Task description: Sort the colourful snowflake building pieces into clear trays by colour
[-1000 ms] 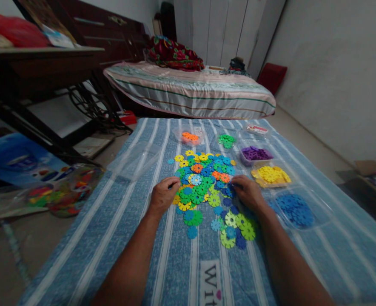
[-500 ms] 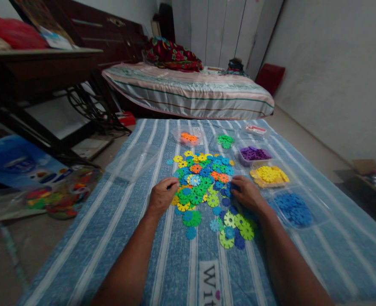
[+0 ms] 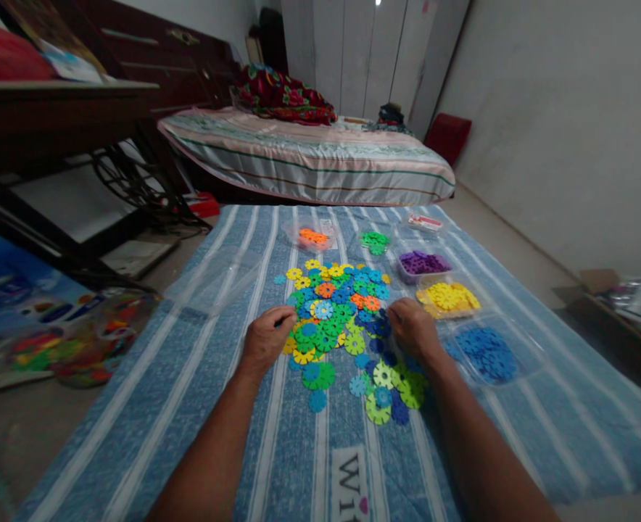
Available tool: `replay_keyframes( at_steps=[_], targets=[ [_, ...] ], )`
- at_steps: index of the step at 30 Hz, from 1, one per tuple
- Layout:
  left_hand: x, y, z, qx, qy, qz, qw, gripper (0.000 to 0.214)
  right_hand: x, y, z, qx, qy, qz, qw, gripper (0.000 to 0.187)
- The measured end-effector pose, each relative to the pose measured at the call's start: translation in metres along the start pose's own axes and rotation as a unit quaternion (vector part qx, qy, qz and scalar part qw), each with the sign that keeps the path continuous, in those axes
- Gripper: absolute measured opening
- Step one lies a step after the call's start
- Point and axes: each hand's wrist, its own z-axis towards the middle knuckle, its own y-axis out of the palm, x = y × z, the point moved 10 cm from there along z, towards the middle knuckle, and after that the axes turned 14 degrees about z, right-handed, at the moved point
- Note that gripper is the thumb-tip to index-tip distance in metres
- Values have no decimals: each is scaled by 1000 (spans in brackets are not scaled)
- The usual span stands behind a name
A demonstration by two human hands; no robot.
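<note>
A mixed heap of notched plastic discs (image 3: 325,341) in green, yellow, blue and orange lies between my hands. At the heap's left edge is my left hand (image 3: 267,339), its thumb and fingers curled together; what they hold, if anything, is hidden. My right hand (image 3: 414,332) is at the right edge beside some dark blue discs (image 3: 378,328), fingers bent in and closed. I cannot make out anything between them. Nearer to me lie looser lime green discs (image 3: 412,389) and a few blue ones.
Clear tubs hold blue discs (image 3: 486,354), yellow discs (image 3: 448,297) and purple discs (image 3: 423,262) at the right. Green discs (image 3: 375,242) and orange discs (image 3: 312,237) sit at the back. A transparent lid (image 3: 214,279) lies left on the striped cloth (image 3: 190,391). A bed (image 3: 309,163) stands beyond.
The whole view has shifted slightly, so everything appears a little further left. My right hand's fingers look more drawn in; both hands stay at the heap's edges.
</note>
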Motion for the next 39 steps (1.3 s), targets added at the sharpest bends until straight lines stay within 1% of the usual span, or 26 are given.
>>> replay_keyframes(
  at_steps=[3,6,8,10,11,13,14,15,16,17,18,20,23,25,27,29,36,39],
  targets=[
    [0,1,0,1,0,-3,1000,25,-13,-28,0,53,-29,19,998,23],
    [0,1,-1,5,-1,-7,1000,25,-14,-72,-8,134,-29,-16,990,20],
    [0,2,-1,5,0,-9,1000,24,-7,-106,-20,191,-10,-79,978,18],
    [1,2,0,4,2,-8,1000,24,3,-137,-36,250,28,-156,955,18],
    [1,2,0,3,4,-7,1000,24,7,-149,-43,274,46,-185,943,17],
    [2,3,0,0,4,-7,1000,25,12,-160,-53,291,64,-202,933,17],
    [2,2,0,0,3,-7,1000,25,12,-158,-55,288,61,-189,937,17],
    [2,2,-1,0,1,-7,1000,25,10,-151,-54,277,52,-164,945,18],
    [2,2,-1,0,-2,-8,1000,25,6,-140,-52,254,38,-128,958,18],
    [2,2,-1,0,-3,-9,1000,24,1,-125,-48,227,23,-86,970,19],
    [2,1,-1,0,-5,-9,1000,24,-4,-107,-43,186,13,-46,981,19],
    [2,1,-2,0,-5,-11,1000,24,-14,-68,-35,99,3,4,995,19],
    [3,0,-2,1,-6,-14,1000,24,-19,-15,-29,-20,21,-6,1000,16],
    [3,0,-2,1,-7,-14,1000,23,-14,8,-29,-71,39,-29,996,15],
    [3,1,-1,-1,-7,-12,1000,23,-10,21,-30,-93,43,-45,994,15],
    [3,1,-1,-1,-7,-11,1000,23,-7,25,-30,-98,38,-52,993,15],
    [3,3,-1,-2,2,-10,1000,24,-6,31,-30,-111,39,-78,990,17],
    [2,3,-1,-2,-1,-9,1000,25,-8,31,-30,-108,31,-86,990,20]
  ],
)
